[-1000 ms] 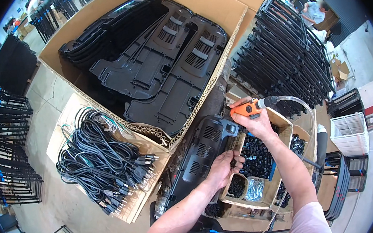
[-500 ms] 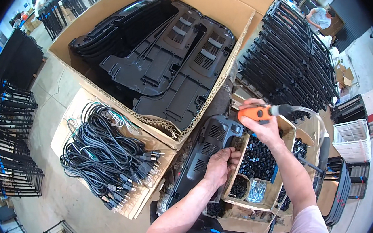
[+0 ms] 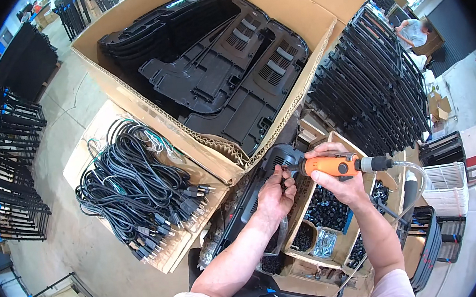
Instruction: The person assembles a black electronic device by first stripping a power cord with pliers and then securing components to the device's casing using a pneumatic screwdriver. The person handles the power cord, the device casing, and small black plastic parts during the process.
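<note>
Pretty cramped spot: big carton (image 3: 130, 104) of black plastic panels up top, heap of black cables (image 3: 133, 187) left, parts tray (image 3: 318, 262) with black caps (image 3: 326, 206) right below the tool. A clear hose (image 3: 418, 174) loops off the tool's back end. The carton's near corner juts close to the left hand (image 3: 277, 196), so the working gap is the strip between carton and tray. The right hand (image 3: 342, 184) grips the orange power tool (image 3: 331, 166) over the tray's upper end, long axis roughly sideways, tip pointing left at curled left fingers; can't tell if they're pinching anything.
</note>
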Demonstrator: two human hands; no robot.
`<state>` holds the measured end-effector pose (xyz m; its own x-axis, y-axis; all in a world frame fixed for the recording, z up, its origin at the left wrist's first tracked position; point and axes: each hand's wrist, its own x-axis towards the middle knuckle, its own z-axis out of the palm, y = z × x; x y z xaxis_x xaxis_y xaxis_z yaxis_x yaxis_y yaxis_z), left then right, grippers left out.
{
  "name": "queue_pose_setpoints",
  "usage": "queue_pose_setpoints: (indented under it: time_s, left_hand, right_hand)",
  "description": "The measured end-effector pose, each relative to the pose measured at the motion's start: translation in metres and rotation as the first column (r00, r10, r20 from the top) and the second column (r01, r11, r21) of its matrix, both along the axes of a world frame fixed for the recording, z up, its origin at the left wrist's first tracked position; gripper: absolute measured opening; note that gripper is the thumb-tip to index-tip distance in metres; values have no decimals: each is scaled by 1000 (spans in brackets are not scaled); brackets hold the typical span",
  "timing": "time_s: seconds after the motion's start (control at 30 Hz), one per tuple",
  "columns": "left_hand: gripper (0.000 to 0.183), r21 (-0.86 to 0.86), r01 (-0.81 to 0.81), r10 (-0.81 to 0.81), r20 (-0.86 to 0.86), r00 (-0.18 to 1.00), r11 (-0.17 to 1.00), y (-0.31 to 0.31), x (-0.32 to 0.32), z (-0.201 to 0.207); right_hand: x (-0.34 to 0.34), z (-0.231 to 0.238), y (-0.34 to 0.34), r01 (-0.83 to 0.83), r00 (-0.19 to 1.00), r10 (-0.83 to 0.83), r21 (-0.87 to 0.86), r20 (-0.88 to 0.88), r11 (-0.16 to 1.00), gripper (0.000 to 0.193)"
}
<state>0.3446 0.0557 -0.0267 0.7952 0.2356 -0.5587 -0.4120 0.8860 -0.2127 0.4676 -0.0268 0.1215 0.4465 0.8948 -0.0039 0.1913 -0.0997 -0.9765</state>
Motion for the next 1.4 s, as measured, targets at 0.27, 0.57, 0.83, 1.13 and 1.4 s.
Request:
queue_pose_setpoints:
  time_s: [0.27, 0.57, 0.83, 1.13, 1.4]
  left_hand:
    - [22, -21, -11, 12, 80, 997, 1000, 8, -9, -6]
    - [31, 36, -15, 15, -11, 1000, 999, 15, -7, -7]
    - [30, 52, 108, -104, -81, 991, 993, -5, -27, 10]
    - [29, -8, 221, -220, -115, 969, 975, -42, -73, 6]
    - [30, 67, 256, -253, -54, 966, 964, -66, -125, -14]
  right_hand:
    - [-11, 1, 9, -11, 999, 11, -13, 43, 1000, 52]
    - [-20, -8, 31, 27, 998, -25, -36, 58, 999, 52]
    - [-26, -30, 62, 99, 994, -98, -26, 38, 995, 50]
    - [-26, -56, 69, 52, 980, -32, -99, 194, 994, 32]
    - [-39, -53, 73, 126, 982, -109, -104, 155, 987, 26]
